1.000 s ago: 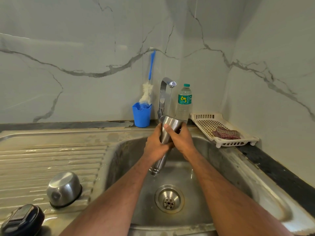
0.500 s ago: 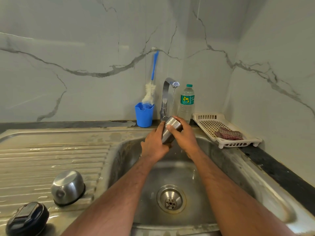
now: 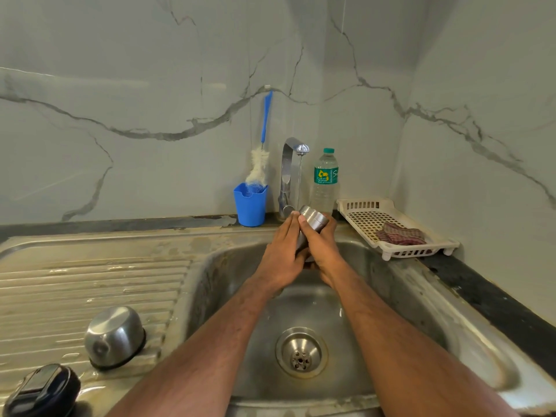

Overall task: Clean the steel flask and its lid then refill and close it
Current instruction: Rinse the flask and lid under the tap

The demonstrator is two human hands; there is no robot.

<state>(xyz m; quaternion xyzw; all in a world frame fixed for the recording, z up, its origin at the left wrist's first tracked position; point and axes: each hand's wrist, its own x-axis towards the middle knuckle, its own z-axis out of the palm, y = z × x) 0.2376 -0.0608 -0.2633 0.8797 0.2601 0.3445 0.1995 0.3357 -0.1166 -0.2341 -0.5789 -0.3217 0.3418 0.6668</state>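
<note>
- Both hands, left [image 3: 281,254] and right [image 3: 322,248], have their fingers wrapped round the flask [image 3: 313,219]
- flask's tilted right under the tap [image 3: 293,173], over the sink [image 3: 391,299]
- lid [image 3: 114,337] sits way left of the tap

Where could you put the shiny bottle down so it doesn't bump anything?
The ribbed draining board is bare between the blue cup and the steel cap. The white tray has room behind its cloth. It's crowded round the tap, where both hands hold the flask.
</note>
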